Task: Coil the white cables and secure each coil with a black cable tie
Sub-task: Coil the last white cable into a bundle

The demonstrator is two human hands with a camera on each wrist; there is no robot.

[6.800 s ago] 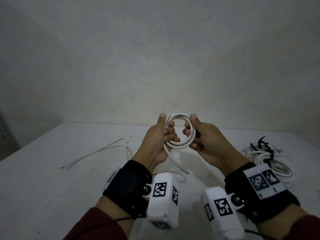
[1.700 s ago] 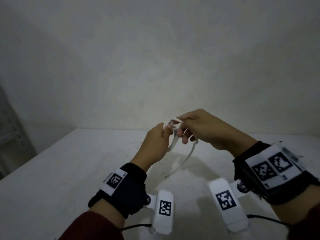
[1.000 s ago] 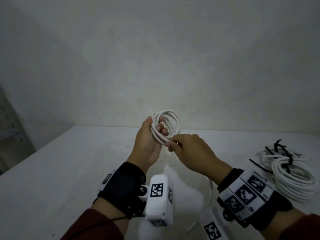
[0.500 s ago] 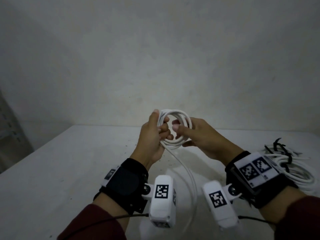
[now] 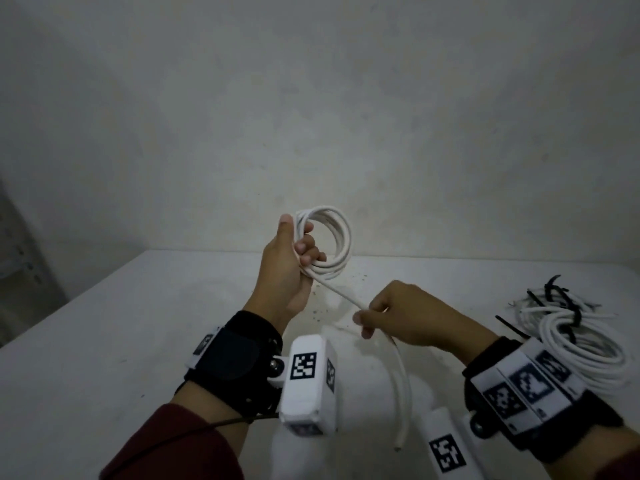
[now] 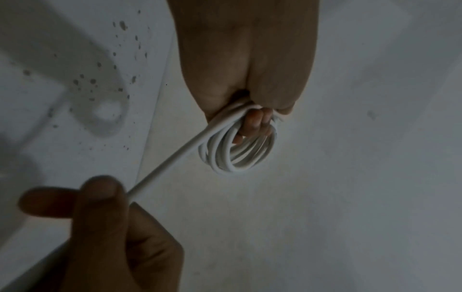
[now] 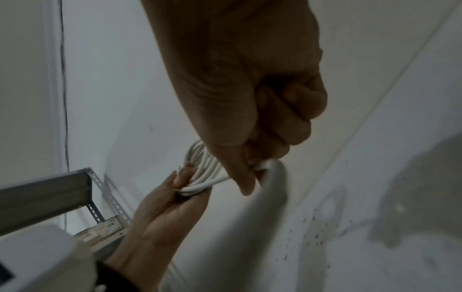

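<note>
My left hand (image 5: 289, 268) holds a small coil of white cable (image 5: 337, 242) upright above the table, fingers curled through its loops; in the left wrist view the coil (image 6: 237, 152) hangs below the fingertips (image 6: 252, 122). One strand runs down and right from the coil to my right hand (image 5: 391, 317), which pinches it between thumb and fingers. The loose cable tail (image 5: 401, 386) hangs past that hand toward the table's near edge. In the right wrist view the strand (image 7: 215, 180) stretches between my right hand (image 7: 250, 173) and the left one.
A pile of coiled white cables (image 5: 581, 344) with black cable ties (image 5: 557, 296) lies on the white table (image 5: 104, 341) at the far right. A wall stands close behind. A metal shelf frame (image 7: 50, 189) is at the left.
My right hand has left the coil and slid down and right along the loose strand, pulling it straight. My left hand keeps holding the coil, raised slightly.
</note>
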